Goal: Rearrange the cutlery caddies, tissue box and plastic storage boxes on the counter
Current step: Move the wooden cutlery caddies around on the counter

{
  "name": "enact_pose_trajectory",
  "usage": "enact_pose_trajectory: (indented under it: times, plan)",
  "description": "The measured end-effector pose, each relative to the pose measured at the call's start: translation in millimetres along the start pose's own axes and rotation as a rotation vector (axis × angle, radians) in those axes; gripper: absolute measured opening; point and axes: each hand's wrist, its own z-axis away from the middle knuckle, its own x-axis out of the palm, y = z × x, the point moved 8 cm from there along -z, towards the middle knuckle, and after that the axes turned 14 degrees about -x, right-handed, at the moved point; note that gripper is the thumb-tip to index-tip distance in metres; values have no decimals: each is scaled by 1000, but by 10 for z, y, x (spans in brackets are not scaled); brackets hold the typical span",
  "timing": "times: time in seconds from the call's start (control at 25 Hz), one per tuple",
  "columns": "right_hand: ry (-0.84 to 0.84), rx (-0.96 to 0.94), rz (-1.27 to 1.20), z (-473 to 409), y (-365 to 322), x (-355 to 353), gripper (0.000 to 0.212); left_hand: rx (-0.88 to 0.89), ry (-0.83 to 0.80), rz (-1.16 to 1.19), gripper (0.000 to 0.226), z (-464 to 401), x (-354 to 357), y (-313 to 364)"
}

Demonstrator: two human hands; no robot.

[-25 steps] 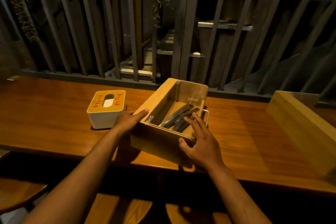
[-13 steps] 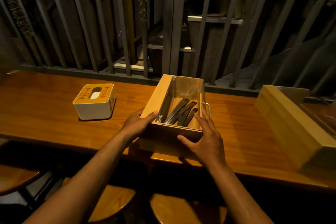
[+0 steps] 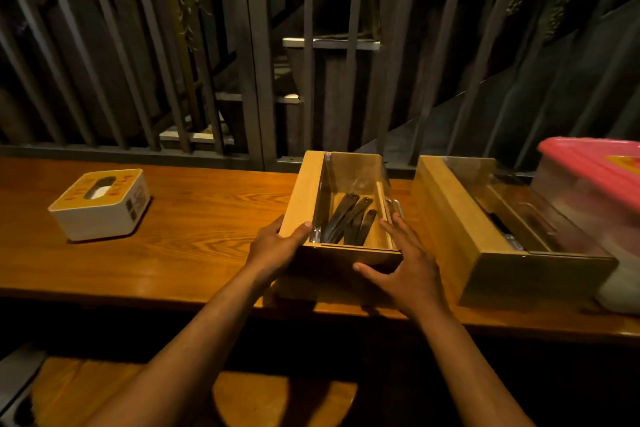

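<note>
A wooden cutlery caddy (image 3: 302,194) with a clear lid and dark cutlery inside rests flat on the wooden counter (image 3: 194,229), square to its front edge. My left hand (image 3: 277,246) grips its near left corner. My right hand (image 3: 405,263) presses against its near right corner, fingers spread along the side. A second wooden caddy (image 3: 446,218) sits just to the right, a small gap between them. A white tissue box (image 3: 100,206) with a yellow top stands at the left. A clear plastic storage box with a pink lid (image 3: 595,166) shows at the far right edge.
Grey metal railing (image 3: 249,62) runs along the back of the counter. Round wooden stools (image 3: 284,399) stand below the front edge. Bare counter lies between the tissue box and the held caddy.
The caddy has been set down from a tilt and turned straight, closer to the second caddy. The view has swung right, bringing the pink-lidded box into sight.
</note>
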Motion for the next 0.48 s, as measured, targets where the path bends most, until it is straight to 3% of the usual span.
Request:
enact_pose_trajectory:
  times: [0.48]
  plan:
    - [-51, 72, -11, 47, 579, -447, 90, -13, 24, -21, 57, 156, 750, 178]
